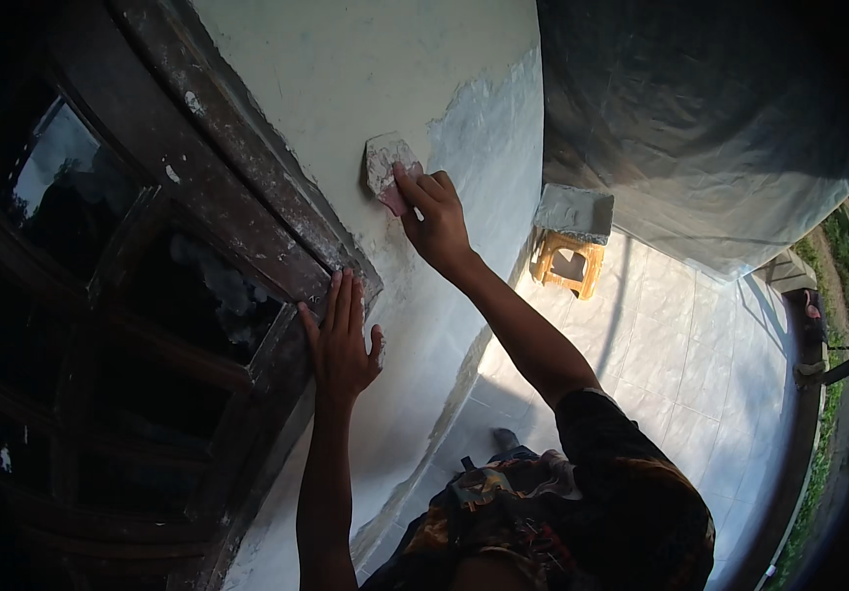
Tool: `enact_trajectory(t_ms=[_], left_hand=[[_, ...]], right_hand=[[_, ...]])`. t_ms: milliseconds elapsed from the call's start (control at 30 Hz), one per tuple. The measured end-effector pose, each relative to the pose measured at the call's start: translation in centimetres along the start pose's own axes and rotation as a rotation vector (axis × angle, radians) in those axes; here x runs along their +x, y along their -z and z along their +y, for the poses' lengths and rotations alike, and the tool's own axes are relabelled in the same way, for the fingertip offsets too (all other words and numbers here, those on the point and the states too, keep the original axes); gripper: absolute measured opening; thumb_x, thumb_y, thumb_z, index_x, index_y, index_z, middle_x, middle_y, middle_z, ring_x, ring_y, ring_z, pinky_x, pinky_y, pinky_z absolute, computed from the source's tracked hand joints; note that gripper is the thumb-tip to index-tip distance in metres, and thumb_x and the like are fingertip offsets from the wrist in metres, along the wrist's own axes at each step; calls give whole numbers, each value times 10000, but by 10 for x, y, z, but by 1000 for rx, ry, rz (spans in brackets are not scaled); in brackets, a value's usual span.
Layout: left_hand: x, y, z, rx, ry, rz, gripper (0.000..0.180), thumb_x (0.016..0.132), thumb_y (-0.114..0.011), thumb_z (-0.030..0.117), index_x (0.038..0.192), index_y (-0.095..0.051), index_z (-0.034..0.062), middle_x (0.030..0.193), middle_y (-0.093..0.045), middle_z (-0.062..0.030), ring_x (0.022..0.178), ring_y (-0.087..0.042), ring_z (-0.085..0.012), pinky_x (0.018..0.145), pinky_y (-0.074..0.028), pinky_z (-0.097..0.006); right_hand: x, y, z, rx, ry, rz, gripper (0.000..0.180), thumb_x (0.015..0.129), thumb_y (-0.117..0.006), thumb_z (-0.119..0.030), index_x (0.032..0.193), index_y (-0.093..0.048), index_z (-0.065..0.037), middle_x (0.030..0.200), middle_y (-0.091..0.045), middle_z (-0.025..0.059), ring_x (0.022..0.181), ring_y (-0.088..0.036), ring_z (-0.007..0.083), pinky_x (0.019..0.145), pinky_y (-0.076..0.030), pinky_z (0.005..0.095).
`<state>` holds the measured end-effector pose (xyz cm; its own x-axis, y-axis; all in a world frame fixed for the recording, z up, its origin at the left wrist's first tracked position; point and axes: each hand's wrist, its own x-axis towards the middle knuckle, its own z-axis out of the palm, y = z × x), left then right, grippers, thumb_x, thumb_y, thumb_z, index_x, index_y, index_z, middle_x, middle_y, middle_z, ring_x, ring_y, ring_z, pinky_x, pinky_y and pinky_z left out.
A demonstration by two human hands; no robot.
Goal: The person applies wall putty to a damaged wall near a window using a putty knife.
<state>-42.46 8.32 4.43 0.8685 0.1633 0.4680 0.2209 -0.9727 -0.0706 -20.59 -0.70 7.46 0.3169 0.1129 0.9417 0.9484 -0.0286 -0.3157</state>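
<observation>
My right hand (436, 219) grips a small flat putty scraper (390, 165) smeared with pale filler, its lower edge pinkish. The scraper lies against the wall (375, 69), where a cream area meets a whiter, freshly coated-looking patch. Lower and to the left, my left hand (344, 345) rests with fingers stretched out on the dark wooden frame (237, 177) beside the wall edge. That frame is spattered with white marks. Whitish residue shows on my left thumb.
A grey, filler-stained container (575, 213) stands on a yellow plastic stool (568, 264) by the wall. Dark sheeting (690, 118) hangs at the right, over a pale tiled floor (671, 364). Glass panes (203, 286) fill the dark woodwork at left.
</observation>
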Motion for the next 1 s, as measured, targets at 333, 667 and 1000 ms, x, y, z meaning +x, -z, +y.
enact_trajectory(t_ms=[333, 667, 1000], left_hand=[[-4, 11, -3, 16, 15, -41, 580, 987, -365, 296, 1510, -348, 47, 1597, -307, -111, 1493, -261, -247, 1151, -109, -669], [-1, 9, 1, 67, 19, -28, 575, 977, -382, 262, 1512, -348, 53, 1595, -318, -99, 1490, -271, -235, 1169, -130, -629], [-8, 27, -6, 31, -82, -90, 591, 986, -369, 282, 1518, -322, 29, 1599, -299, -115, 1492, -257, -240, 1205, -141, -546]], right_hand=[[-84, 47, -51, 980, -618, -168, 330, 832, -560, 73, 1130, -684, 6, 734, -542, 25, 692, -502, 90, 637, -458, 288], [-40, 3, -12, 19, -11, -58, 587, 714, -703, 76, 1286, -616, -22, 877, -596, 103, 769, -517, 274, 705, -482, 355], [-73, 34, -55, 314, -301, 19, 457, 791, -677, 65, 1241, -661, -14, 676, -494, 84, 643, -473, 208, 584, -424, 320]])
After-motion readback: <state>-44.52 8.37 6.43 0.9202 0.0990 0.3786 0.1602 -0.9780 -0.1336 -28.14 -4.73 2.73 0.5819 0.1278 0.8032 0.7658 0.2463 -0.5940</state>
